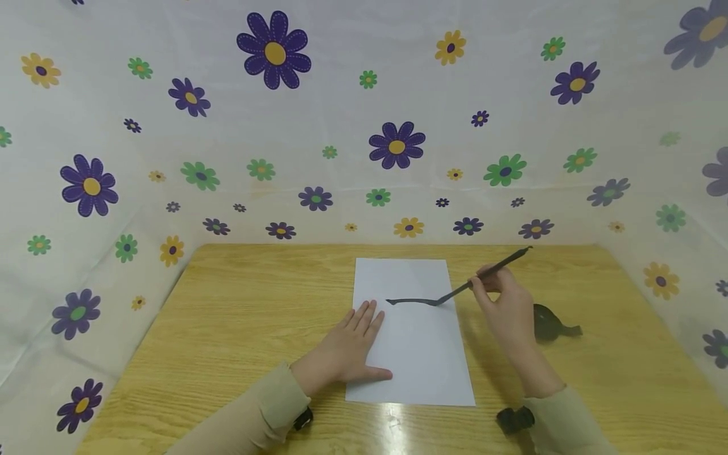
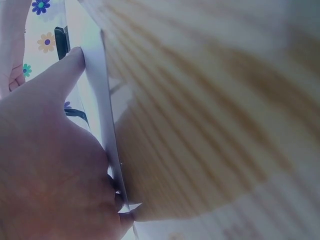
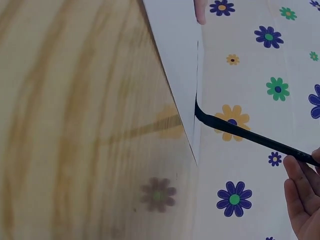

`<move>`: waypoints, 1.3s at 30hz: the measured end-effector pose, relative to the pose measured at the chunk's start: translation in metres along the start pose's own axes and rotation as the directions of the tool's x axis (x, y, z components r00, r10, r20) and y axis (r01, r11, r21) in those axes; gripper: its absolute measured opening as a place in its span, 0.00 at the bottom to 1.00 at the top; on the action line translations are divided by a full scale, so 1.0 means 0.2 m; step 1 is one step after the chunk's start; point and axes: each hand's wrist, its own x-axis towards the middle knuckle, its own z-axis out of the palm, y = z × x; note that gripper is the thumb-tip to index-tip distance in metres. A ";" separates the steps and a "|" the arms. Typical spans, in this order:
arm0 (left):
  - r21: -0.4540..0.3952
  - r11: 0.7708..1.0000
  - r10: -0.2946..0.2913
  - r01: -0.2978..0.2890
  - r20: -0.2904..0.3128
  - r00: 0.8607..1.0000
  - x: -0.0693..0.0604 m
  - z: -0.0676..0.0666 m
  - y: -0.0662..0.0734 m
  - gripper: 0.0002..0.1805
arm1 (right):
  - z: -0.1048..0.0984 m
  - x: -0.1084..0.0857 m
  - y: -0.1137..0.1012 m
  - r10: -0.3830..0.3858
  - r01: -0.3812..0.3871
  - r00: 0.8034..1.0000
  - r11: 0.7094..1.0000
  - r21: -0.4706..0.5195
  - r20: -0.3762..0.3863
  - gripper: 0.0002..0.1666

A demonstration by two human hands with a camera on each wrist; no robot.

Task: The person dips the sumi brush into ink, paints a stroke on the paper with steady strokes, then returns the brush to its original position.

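Note:
A white sheet of paper [image 1: 415, 354] lies on the wooden table, bearing one dark, nearly level stroke [image 1: 412, 301]. My left hand [image 1: 352, 344] rests on the paper's left side with fingers spread and the thumb near its lower part. Between thumb and fingers, my right hand [image 1: 506, 309] pinches a black brush [image 1: 483, 275], which leans to the upper right. Its bent tip touches the paper at the stroke's right end; the right wrist view also shows the dark brush [image 3: 250, 135] meeting the sheet [image 3: 172, 45].
Right of the paper, partly behind my right wrist, sits a dark round dish [image 1: 548, 323] with a short handle. Flower-printed white cloth [image 1: 341, 114] rises behind the wooden table [image 1: 256, 303] and at both sides. A black band [image 1: 514, 419] is at the right cuff.

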 end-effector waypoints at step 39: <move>0.000 1.000 0.005 -0.005 -0.003 1.000 0.00 0.00 0.00 0.62 | -0.16 0.07 -0.13 -0.342 0.343 0.919 0.939 -0.031 -0.195 0.11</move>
